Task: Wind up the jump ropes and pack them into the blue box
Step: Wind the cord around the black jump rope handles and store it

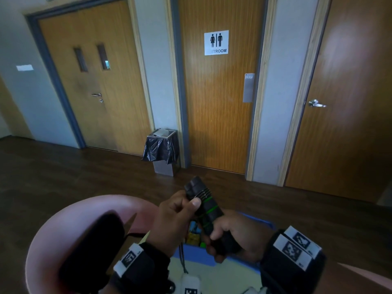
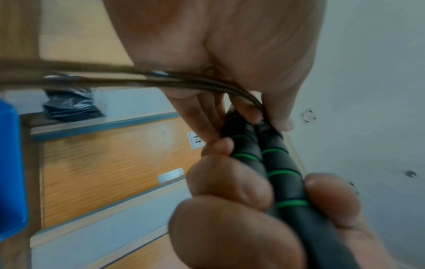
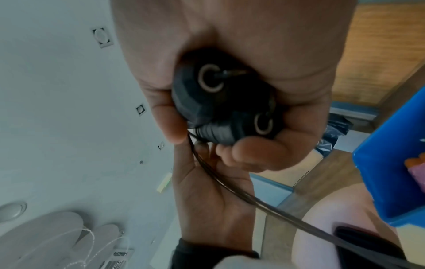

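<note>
1. The left hand and right hand both grip a pair of black jump-rope handles with green rings, held side by side and tilted.
2. A thin black cord hangs below the left hand.
3. The blue box sits under the hands, coloured items inside.
4. A lined bin stands beside the restroom door.

doors wooden, three | restroom sign on middle door | bin black-bagged, between doors | chair pink, left
</note>
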Demonstrator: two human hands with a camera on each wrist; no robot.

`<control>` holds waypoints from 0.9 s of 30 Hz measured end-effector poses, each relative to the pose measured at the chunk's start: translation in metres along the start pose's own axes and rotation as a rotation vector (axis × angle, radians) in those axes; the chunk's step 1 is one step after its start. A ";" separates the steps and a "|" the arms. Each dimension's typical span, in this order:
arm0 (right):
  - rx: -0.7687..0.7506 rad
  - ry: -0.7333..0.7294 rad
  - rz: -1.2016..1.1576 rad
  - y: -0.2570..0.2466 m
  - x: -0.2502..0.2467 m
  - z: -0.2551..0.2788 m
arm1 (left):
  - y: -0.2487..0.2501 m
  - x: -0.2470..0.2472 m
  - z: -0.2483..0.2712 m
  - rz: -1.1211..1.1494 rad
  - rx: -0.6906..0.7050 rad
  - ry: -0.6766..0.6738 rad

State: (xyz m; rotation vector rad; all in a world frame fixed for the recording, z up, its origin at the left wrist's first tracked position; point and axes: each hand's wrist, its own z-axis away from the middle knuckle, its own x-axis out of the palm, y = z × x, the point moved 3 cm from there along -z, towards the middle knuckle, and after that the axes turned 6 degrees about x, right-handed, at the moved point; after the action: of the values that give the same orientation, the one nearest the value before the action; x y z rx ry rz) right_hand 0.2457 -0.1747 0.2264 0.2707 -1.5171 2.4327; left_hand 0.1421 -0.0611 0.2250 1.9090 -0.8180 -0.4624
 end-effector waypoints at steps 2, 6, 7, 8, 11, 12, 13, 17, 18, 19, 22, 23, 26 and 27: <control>-0.012 -0.080 -0.028 0.000 0.006 -0.002 | 0.002 -0.010 0.000 -0.033 0.020 -0.013; -0.048 -0.098 0.004 -0.004 0.019 -0.008 | -0.004 -0.035 0.003 0.023 -0.046 -0.110; -0.054 -0.101 0.010 -0.004 0.023 -0.011 | -0.005 -0.041 0.005 0.039 -0.051 -0.129; -0.055 -0.107 0.013 -0.004 0.028 -0.015 | -0.005 -0.047 0.006 0.053 -0.057 -0.146; -0.038 -0.173 -0.036 -0.004 0.047 -0.030 | -0.009 -0.067 0.005 0.114 -0.101 -0.194; -0.033 -0.214 -0.075 -0.005 0.053 -0.034 | -0.010 -0.073 0.004 0.145 -0.112 -0.211; -0.028 -0.269 -0.123 -0.006 0.060 -0.039 | -0.010 -0.081 0.003 0.169 -0.119 -0.217; -0.065 -0.420 -0.281 -0.017 0.088 -0.056 | 0.000 -0.107 -0.008 0.178 -0.086 -0.158; -0.088 -0.416 -0.293 -0.021 0.095 -0.062 | 0.004 -0.114 -0.013 0.169 -0.075 -0.129; -0.108 -0.403 -0.294 -0.025 0.101 -0.068 | 0.008 -0.119 -0.017 0.170 -0.075 -0.111; -0.103 -0.286 -0.226 -0.034 0.105 -0.089 | 0.015 -0.133 -0.029 0.187 -0.090 -0.049; -0.077 -0.204 -0.179 -0.038 0.106 -0.095 | 0.017 -0.139 -0.033 0.173 -0.098 -0.019; -0.052 0.178 -0.046 -0.052 0.105 -0.103 | 0.020 -0.157 -0.041 0.129 -0.135 0.064; -0.105 0.356 0.078 -0.057 0.107 -0.104 | 0.018 -0.165 -0.045 0.086 -0.115 0.081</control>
State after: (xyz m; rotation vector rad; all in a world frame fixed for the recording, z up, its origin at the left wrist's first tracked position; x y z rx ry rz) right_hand 0.1598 -0.0445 0.2605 -0.2348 -1.5076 2.2912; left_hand 0.0481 0.0793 0.2569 1.7681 -0.7998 -0.3688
